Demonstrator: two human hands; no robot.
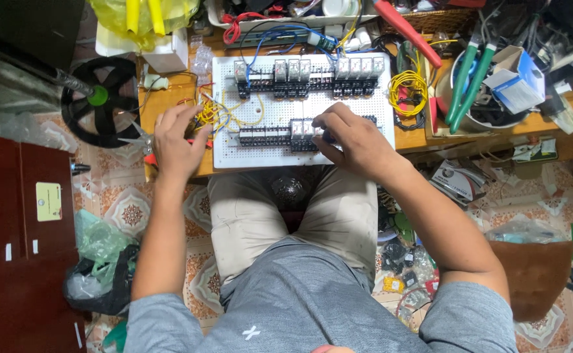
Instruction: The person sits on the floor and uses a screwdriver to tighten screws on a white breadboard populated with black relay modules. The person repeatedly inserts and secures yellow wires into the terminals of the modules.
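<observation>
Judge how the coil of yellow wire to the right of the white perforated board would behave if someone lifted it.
The yellow wire coil would probably feel light and floppy, since its thin loops look loosely wound. It might sag or spread rather than keep its ring shape. It could also snag, as it lies among cables beside the white perforated board.

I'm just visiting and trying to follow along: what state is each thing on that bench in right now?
White perforated plastic board: lying flat, partly filled.
Upper row of clear relays: seated in black sockets.
Lower row of black sockets: mostly bare.
Right hand: fingers pressing on the lower row.
Left hand: open, by loose yellow wires.
Coil of yellow wire: wound up.
Black fan: blades not blurred.
</observation>
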